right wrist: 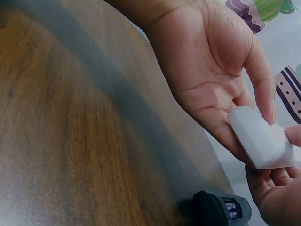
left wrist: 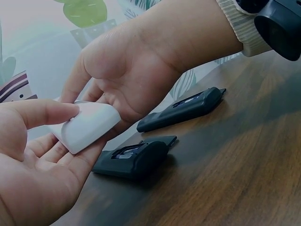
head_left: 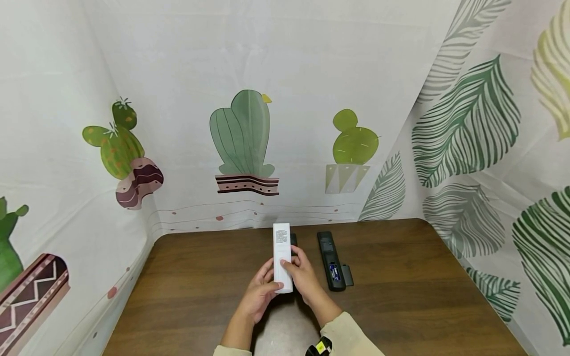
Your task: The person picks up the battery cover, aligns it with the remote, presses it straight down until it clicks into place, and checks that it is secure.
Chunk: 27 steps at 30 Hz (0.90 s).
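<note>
A white remote control [head_left: 281,252] is held back side up above the table, with printed text near its far end. My left hand [head_left: 257,299] grips its near end, thumb on top and fingers underneath, as the left wrist view shows. From the other side my right hand [head_left: 308,278] holds it too, its thumb on the back face. Partly hidden behind the white remote lies a black remote [left wrist: 148,162] with its battery compartment uncovered. To the right rests another black remote [head_left: 327,253], batteries [head_left: 334,272] showing in its bay.
A dark battery cover [head_left: 348,275] lies against the right side of the right-hand black remote. All of this is on a brown wooden table [head_left: 187,296]. White cloth [head_left: 178,99] printed with cacti and leaves hangs behind and beside the table.
</note>
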Each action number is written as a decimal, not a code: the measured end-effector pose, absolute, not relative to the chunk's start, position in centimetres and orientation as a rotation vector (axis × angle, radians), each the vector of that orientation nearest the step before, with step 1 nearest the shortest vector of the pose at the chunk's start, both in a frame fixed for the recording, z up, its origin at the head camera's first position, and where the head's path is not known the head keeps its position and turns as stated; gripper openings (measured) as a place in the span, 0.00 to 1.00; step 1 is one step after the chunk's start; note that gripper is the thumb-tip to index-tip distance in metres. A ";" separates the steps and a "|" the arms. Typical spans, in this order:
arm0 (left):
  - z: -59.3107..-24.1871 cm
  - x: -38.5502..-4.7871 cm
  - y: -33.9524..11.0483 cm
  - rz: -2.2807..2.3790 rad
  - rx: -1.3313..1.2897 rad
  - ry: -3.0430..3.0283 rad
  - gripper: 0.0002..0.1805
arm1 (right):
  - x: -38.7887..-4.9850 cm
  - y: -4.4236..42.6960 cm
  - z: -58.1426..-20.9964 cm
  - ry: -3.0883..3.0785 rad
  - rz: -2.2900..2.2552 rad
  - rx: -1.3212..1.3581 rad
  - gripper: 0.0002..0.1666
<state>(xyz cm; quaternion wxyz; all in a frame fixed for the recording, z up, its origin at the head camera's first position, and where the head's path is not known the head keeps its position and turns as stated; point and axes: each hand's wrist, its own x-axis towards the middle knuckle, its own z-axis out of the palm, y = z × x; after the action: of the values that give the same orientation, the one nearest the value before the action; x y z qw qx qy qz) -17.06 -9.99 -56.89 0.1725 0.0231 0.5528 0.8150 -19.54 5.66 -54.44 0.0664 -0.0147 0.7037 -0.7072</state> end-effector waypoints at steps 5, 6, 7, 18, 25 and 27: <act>-56.9 -17.0 -10.1 2.320 0.055 1.569 0.46 | -19.5 5.6 -54.5 2.128 -2.115 -0.045 0.34; -56.9 -17.0 -10.1 2.320 0.050 1.568 0.46 | -19.5 5.5 -54.4 2.132 -2.112 -0.047 0.34; -56.9 -16.9 -10.1 2.321 0.049 1.568 0.46 | -19.5 5.5 -54.4 2.132 -2.111 -0.047 0.34; -56.6 -16.8 -10.3 2.321 0.056 1.572 0.46 | -19.3 5.4 -53.4 2.136 -2.131 -0.044 0.31; -56.6 -16.7 -10.3 2.316 0.065 1.572 0.46 | -19.8 5.3 -54.6 2.153 -2.141 -0.035 0.30; -56.6 -16.7 -10.3 2.316 0.066 1.571 0.46 | -19.7 5.3 -54.3 2.155 -2.144 -0.031 0.30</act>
<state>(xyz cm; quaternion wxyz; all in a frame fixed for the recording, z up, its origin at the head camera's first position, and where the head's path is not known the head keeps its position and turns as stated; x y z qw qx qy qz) -16.71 -10.25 -56.63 0.1702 0.0233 0.5531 0.8152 -19.72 5.31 -54.32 0.0506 -0.0103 0.7080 -0.7043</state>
